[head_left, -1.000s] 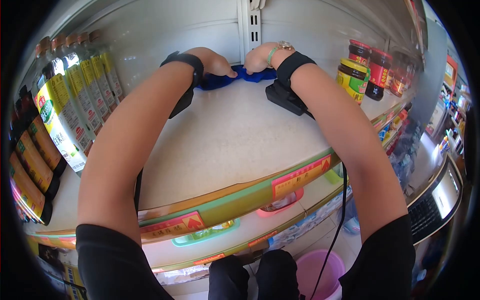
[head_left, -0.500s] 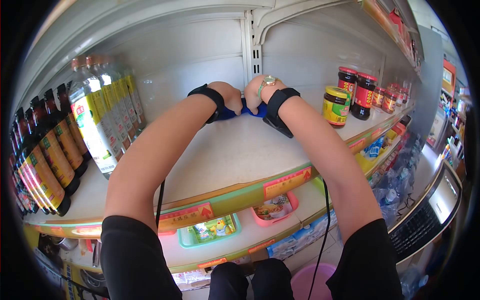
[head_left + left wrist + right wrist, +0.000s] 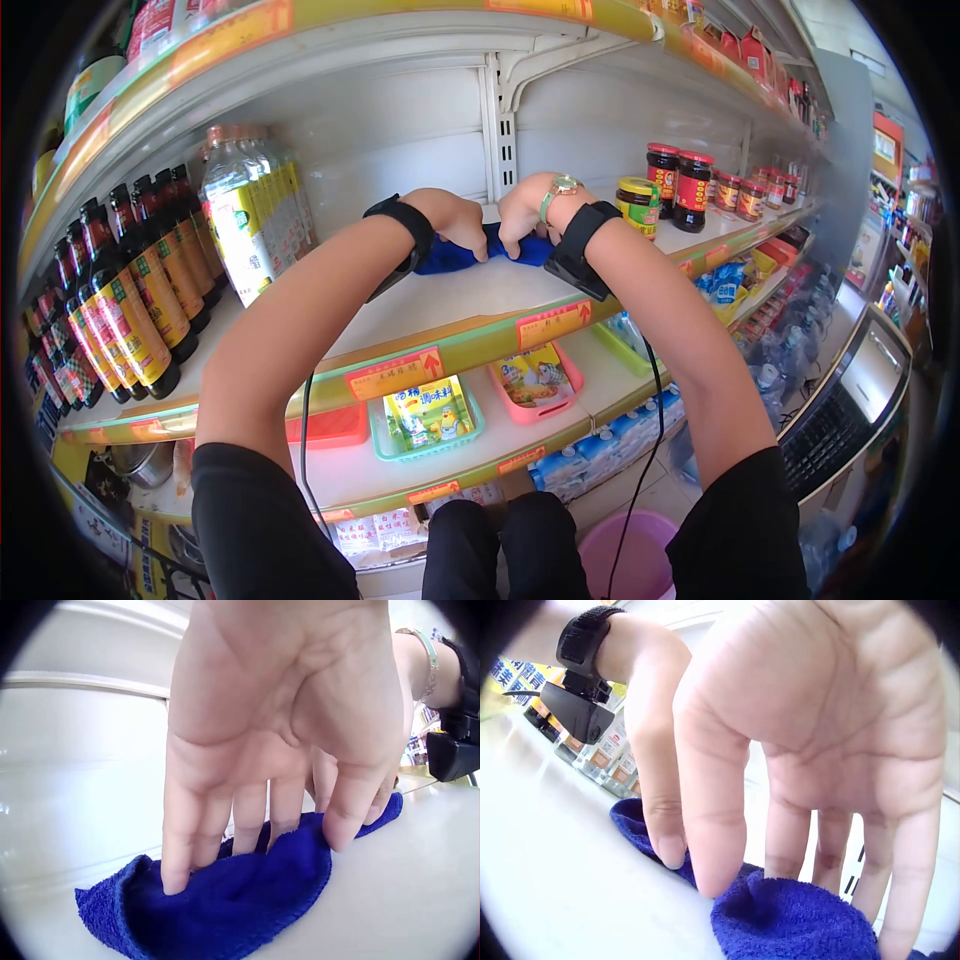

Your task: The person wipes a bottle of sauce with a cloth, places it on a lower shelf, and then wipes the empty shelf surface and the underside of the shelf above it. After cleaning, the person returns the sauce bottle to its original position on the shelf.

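Note:
A dark blue terry cloth (image 3: 455, 258) lies rumpled across the white shelf (image 3: 385, 318), spread beneath both hands. My left hand (image 3: 277, 712) reaches down onto it with long, straight fingers, their tips on the fabric. Its thumb rests at the cloth's near edge. Close beside it, my right hand (image 3: 817, 727) presses on the other end, thumb in front and straight fingers behind a raised fold. The fold covers some of the right fingertips. In the head view the two thumbs are near each other. A green band and a watch (image 3: 563, 186) circle the right wrist.
Dark sauce bottles (image 3: 130, 318) and clear bottles with yellow labels (image 3: 250, 222) stand at left. Sauce jars (image 3: 692, 192) line the right. An upper shelf (image 3: 400, 52) overhangs the hands. Small baskets (image 3: 428, 450) sit below the front edge. Black cables (image 3: 640, 480) hang from the wrists.
Both hands and the blue cloth have come away from the back wall toward the shelf's front. The head view has drawn back and lifted, bringing the upper shelf into sight.

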Demonstrator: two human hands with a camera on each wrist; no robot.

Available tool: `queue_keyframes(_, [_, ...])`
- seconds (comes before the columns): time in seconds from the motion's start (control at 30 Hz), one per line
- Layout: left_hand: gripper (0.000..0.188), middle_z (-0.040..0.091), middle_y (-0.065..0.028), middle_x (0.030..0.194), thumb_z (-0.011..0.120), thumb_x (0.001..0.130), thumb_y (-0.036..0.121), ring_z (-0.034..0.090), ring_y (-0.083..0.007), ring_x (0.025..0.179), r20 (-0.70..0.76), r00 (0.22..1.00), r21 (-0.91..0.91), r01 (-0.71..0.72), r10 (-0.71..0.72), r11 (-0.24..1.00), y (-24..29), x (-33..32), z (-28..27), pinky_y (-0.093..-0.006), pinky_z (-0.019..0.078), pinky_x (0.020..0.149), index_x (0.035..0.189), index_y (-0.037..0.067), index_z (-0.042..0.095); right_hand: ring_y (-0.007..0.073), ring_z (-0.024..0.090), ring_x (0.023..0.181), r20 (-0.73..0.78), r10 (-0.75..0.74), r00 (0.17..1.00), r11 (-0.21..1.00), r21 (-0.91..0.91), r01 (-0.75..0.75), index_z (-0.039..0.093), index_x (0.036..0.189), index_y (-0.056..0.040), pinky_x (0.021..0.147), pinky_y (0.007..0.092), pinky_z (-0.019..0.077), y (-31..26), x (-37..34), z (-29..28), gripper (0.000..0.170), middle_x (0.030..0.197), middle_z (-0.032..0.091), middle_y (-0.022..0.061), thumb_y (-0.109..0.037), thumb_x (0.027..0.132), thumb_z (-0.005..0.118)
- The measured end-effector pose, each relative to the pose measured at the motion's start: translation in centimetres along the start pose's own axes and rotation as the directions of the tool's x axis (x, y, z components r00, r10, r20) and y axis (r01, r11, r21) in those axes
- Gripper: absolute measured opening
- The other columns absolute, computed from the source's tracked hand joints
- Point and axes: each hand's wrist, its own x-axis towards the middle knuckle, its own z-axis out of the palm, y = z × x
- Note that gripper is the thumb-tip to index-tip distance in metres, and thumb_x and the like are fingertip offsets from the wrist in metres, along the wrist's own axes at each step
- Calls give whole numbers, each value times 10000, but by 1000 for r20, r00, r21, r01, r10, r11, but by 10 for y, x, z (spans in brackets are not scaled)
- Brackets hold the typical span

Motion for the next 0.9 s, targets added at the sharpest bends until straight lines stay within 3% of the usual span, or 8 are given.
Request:
queue_keyframes(0.1, [587, 521, -172, 1189, 620, 737, 405, 595, -341, 869, 4, 1000, -29, -9, 9, 1000, 4, -19, 4, -372, 503, 708, 1157, 5, 529, 278, 590, 898, 18, -36, 999, 999, -14, 36, 600, 1016, 10, 778, 379, 468, -1, -25, 2, 421, 1025, 595, 166, -262, 697, 634])
queue_keyframes(0.33, [657, 543, -207, 1083, 585, 708, 438, 579, -335, 876, 17, 993, -158, -113, 117, 981, 3, -54, 15, -383, 495, 678, 1150, -42, 508, 275, 580, 937, 63, -96, 993, 994, 50, 93, 597, 1042, -3, 777, 375, 475, -3, -60, 6, 439, 1052, 583, 153, -288, 710, 627])
queue_keyframes(0.43, [652, 538, -175, 1038, 520, 730, 475, 551, -297, 868, 67, 992, -241, -91, 110, 966, 6, -77, 15, -385, 492, 681, 1133, -38, 514, 305, 504, 1088, 179, -151, 972, 984, 122, 130, 513, 1175, -30, 844, 401, 453, -7, -54, 7, 512, 1238, 470, 158, -301, 745, 568])
queue_keyframes(0.57, [643, 520, -138, 1010, 429, 753, 501, 512, -241, 823, 147, 984, -254, -64, 104, 965, 10, -116, 12, -379, 483, 681, 1121, -20, 513, 326, 431, 1174, 200, -205, 958, 978, 89, 191, 452, 1248, -77, 929, 439, 393, -24, -67, 6, 509, 1319, 384, 186, -307, 795, 424])
queue_keyframes(0.7, [693, 502, -147, 1057, 378, 792, 556, 549, -272, 841, 233, 971, -260, 10, 53, 966, -11, -126, 17, -375, 497, 744, 1182, -11, 457, 354, 391, 1203, 258, -299, 919, 951, 164, 263, 429, 1263, -67, 939, 464, 379, -46, -66, 6, 508, 1345, 337, 207, -301, 814, 398])
queue_keyframes(0.8, [484, 503, -87, 1002, 358, 846, 424, 512, -195, 834, 176, 982, -213, 107, -70, 971, -24, -133, 25, -383, 521, 686, 1202, 113, 462, 411, 268, 1262, 371, -414, 831, 895, 330, 299, 340, 1301, -12, 999, 512, 277, -64, -59, 5, 522, 1386, 208, 269, -266, 846, 359])
queue_keyframes(0.83, [520, 460, -98, 1146, 361, 860, 416, 500, -226, 940, 210, 971, -210, 156, -111, 965, -25, -134, 25, -402, 527, 728, 1290, 125, 377, 414, 174, 1296, 397, -427, 812, 887, 359, 291, 287, 1320, 5, 1016, 524, 221, -70, -56, 3, 535, 1409, 110, 280, -249, 854, 353])
queue_keyframes(0.9, [514, 462, -93, 1139, 365, 863, 423, 498, -227, 940, 230, 967, -234, 161, -106, 959, -28, -136, 22, -408, 524, 736, 1279, 122, 386, 406, 133, 1308, 437, -439, 785, 882, 375, 284, 248, 1336, 2, 1020, 520, 208, -79, -42, 1, 553, 1414, 69, 279, -248, 854, 356])
